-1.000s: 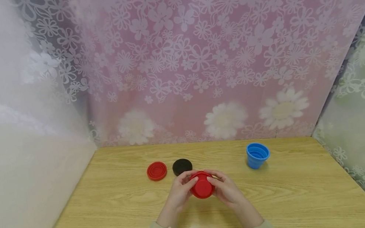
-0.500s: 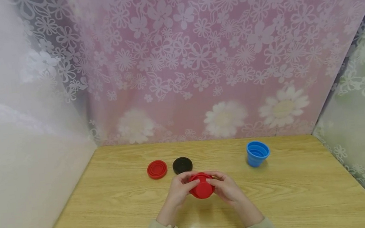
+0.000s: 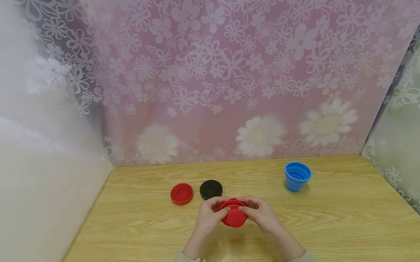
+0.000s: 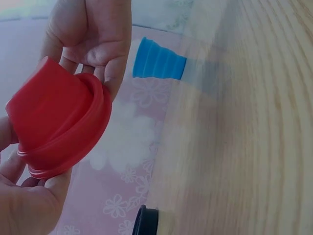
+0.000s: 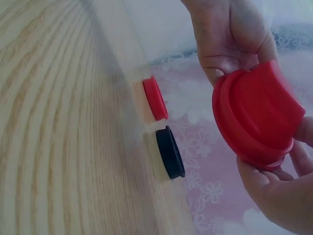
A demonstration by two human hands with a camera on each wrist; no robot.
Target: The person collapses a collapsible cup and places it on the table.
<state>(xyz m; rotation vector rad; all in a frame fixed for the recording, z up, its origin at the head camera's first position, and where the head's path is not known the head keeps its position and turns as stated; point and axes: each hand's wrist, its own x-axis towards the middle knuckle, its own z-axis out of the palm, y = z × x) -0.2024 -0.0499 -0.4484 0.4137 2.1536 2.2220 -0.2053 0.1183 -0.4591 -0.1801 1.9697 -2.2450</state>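
Observation:
Both hands hold a red collapsible silicone cup (image 3: pixel 235 216) up over the table, its flat base turned toward me. My left hand (image 3: pixel 206 216) grips one side, thumb on the cup's wall and fingers behind the rim. On the opposite side my right hand (image 3: pixel 261 215) grips it in the same way. In the left wrist view the cup (image 4: pixel 56 117) is partly unfolded: its smooth base section sticks out unevenly from the thick folded rim. The right wrist view shows the same lopsided wall on the cup (image 5: pixel 261 110). The fingers behind the rim are mostly hidden in the head view.
Behind the hands, a flattened red collapsible cup (image 3: pixel 181 193) and a flattened black one (image 3: pixel 211 189) lie side by side on the wooden table (image 3: pixel 129 242). A blue collapsible cup (image 3: pixel 297 176) stands unfolded at the back right. Flowered curtains (image 3: pixel 228 82) enclose the table.
The red cup has tilted slightly and its base section has pushed out more unevenly between the thumbs. Both hands keep their hold in nearly the same place.

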